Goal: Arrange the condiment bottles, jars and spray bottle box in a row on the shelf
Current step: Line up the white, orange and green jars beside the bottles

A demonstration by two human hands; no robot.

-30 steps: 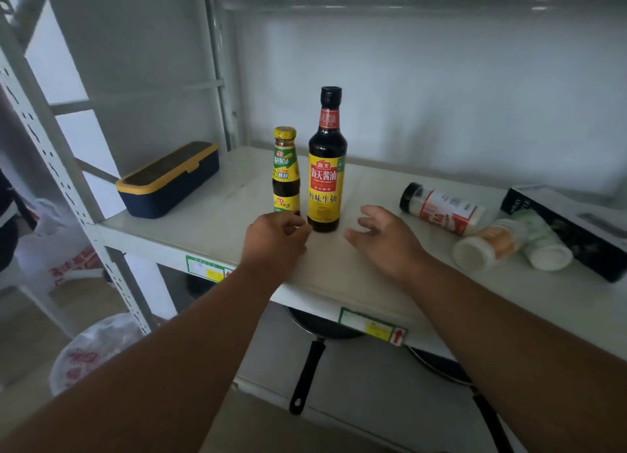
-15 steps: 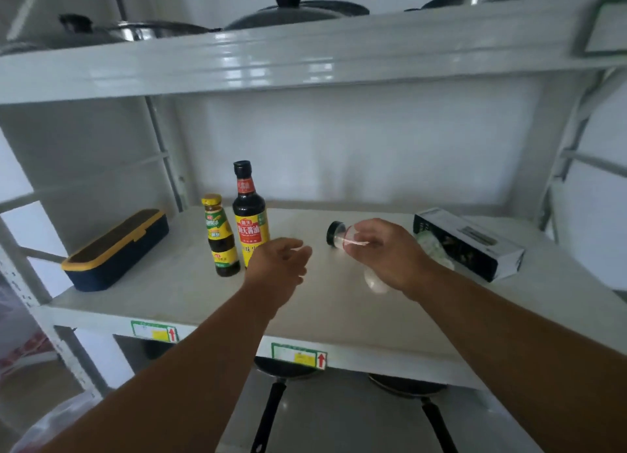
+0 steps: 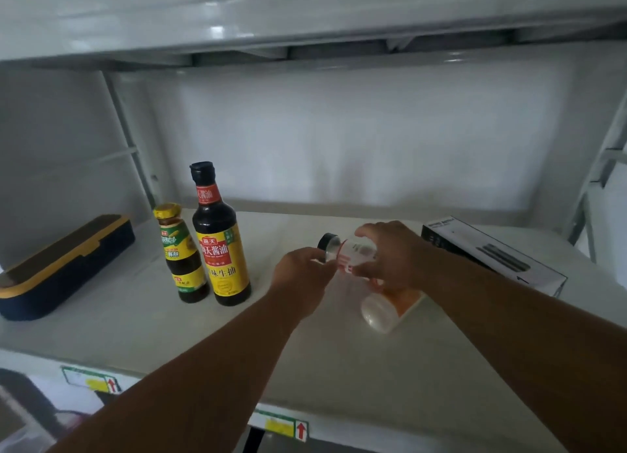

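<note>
Right hand (image 3: 395, 255) fingers wrap jar (image 3: 353, 250), held above shelf (image 3: 135, 330), long axis tilted, cap toward left hand (image 3: 300, 271), whose fingers pinch the cap end. Bottles (image 3: 220, 249) stand to the left.

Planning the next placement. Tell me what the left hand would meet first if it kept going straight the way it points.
The left hand points up and right at the black-capped jar held by the right hand. Its fingertips already seem to be at the jar's cap end, so it likely meets that first; depth is unclear.

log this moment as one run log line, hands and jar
right hand: grips black-capped jar, tilted | left hand: fingers at its cap end | soy bottle, small bottle: upright
</note>
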